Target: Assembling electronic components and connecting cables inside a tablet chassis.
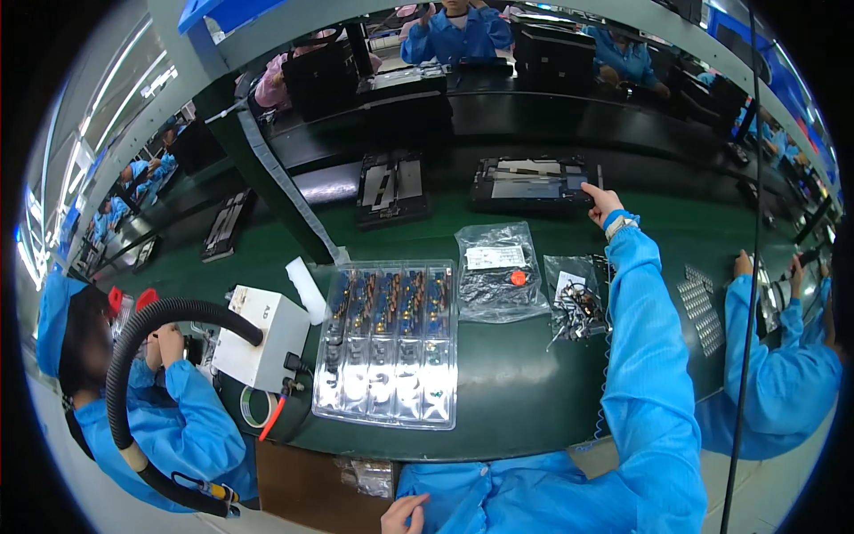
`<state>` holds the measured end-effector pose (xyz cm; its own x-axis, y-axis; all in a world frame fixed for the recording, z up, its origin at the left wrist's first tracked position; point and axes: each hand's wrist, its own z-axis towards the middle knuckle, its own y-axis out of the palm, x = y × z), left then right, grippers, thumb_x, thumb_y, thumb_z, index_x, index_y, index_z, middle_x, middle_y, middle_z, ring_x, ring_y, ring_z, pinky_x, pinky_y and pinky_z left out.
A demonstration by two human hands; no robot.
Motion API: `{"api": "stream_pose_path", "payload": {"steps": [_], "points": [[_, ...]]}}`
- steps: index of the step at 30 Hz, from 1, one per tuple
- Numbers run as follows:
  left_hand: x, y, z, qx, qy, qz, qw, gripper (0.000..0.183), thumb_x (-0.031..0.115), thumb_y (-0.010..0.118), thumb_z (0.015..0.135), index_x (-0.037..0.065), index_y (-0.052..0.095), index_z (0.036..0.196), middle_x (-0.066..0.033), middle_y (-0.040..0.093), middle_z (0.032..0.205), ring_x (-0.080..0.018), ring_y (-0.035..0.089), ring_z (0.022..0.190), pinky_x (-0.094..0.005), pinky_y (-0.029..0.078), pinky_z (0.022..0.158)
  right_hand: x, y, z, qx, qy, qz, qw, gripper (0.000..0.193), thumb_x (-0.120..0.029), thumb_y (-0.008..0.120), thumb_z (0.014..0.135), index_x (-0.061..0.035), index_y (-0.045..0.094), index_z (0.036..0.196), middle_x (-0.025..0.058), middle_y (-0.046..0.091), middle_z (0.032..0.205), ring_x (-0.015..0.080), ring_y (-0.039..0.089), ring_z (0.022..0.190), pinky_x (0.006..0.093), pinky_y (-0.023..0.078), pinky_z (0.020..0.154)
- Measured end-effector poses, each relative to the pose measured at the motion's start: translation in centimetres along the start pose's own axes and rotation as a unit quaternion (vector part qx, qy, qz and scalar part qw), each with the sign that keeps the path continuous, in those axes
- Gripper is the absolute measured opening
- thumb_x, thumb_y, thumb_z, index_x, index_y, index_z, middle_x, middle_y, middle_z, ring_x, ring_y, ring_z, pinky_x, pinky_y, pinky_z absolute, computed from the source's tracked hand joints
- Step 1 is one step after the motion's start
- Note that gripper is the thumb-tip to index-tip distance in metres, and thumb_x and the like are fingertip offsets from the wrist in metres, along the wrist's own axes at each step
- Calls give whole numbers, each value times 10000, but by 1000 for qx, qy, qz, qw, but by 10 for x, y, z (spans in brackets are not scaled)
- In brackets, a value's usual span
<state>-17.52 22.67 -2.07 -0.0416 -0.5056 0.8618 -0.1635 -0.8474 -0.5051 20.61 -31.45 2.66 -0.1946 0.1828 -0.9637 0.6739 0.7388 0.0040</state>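
My right arm reaches far forward over the green table. There my right hand (605, 205) is closed on the right end of a flat black device with its inside exposed (534, 184), a tablet-like housing with silvery panels. A thin dark strip stands up by the fingers; what it is, I cannot make out. Low at the front edge, before my body, my left hand (405, 514) rests with loosely bent fingers and nothing visible in them. Nearest in front lies a clear plastic tray (385, 378) with small circuit parts in its far pockets.
Right of the tray lie a clear bag with a red dot (503, 271) and a bag of small cables (576, 298). A white box with a black hose (264, 336) stands left. Similar devices (391, 189) sit further back. Co-workers sit left (169, 409) and right (783, 374).
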Motion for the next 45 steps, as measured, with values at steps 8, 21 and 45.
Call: {"api": "stream_pose_path", "payload": {"steps": [8, 21, 45], "points": [[53, -29, 45, -64, -25, -156, 985, 255, 172, 505, 921, 60, 614, 1122, -126, 627, 1020, -241, 591, 887, -284, 447, 821, 16, 19, 37, 38, 24, -198, 979, 387, -351, 679, 774, 22, 584, 815, 70, 531, 665, 148, 484, 515, 258, 382, 406], [131, 0, 370, -55, -120, -640, 757, 486, 184, 406, 915, -157, 316, 1249, -254, 441, 1257, -327, 455, 1174, -365, 394, 1005, -28, -28, -193, -422, -325, -344, 773, 219, -112, 534, 849, -41, 623, 1036, 87, 619, 778, 121, 543, 621, 292, 461, 564], [51, -28, 509, 80, -74, -635, 765, 254, 52, 579, 834, -27, 543, 1073, -132, 613, 1044, -248, 611, 940, -373, 508, 833, 64, -70, -363, -112, -97, -12, 989, 154, -42, 511, 816, 14, 624, 904, -11, 499, 579, 51, 435, 502, 198, 338, 461]]}}
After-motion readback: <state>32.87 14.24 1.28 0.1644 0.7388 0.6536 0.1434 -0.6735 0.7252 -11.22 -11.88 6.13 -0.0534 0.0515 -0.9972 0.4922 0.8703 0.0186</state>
